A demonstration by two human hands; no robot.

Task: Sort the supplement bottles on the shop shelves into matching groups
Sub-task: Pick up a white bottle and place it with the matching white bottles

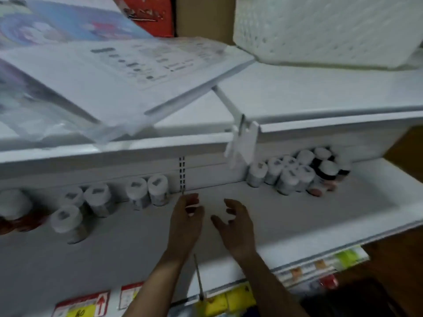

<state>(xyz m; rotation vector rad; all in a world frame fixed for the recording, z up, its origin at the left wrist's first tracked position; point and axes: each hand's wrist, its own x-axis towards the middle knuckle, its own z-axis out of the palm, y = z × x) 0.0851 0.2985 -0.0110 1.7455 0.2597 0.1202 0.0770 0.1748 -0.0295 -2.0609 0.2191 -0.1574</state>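
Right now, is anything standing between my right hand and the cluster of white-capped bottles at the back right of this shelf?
Nothing visible does. The shelf floor between your right hand and the white-capped bottles is bare; the white bracket hangs above, left of them.

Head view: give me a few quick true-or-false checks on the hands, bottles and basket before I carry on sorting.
1. The right hand grips a bottle. False: it hovers open over the shelf, like the left hand.
2. White-capped bottles stand in a left group and a right group. True.
3. The white basket sits among the bottles. False: it is on the upper shelf.
4. Dark bottles stand in the right group. True.
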